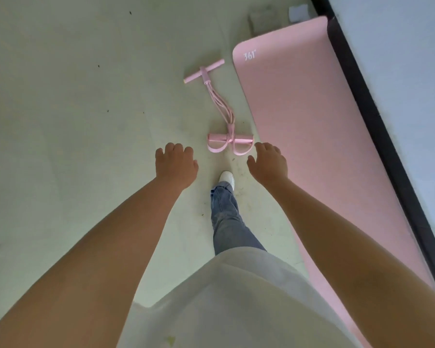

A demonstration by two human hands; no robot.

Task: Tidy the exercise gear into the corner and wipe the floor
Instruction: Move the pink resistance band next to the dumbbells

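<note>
A pink pedal resistance puller (220, 110) lies on the pale floor, its T-handle at the far end and its two foot loops nearest me. A pink exercise mat (312, 136) is spread flat just right of it, running along the wall. My left hand (176, 165) hangs above the floor, left of the foot loops, fingers loosely curled and holding nothing. My right hand (268, 164) hovers just right of the loops, over the mat's left edge, also holding nothing. Neither hand touches the puller.
A black skirting strip (377, 126) and a pale wall border the mat on the right. My leg in jeans and white shoe (227, 179) stands just behind the puller. Dark specks dot the floor (86, 96). Blurred square objects (261, 18) lie beyond the mat.
</note>
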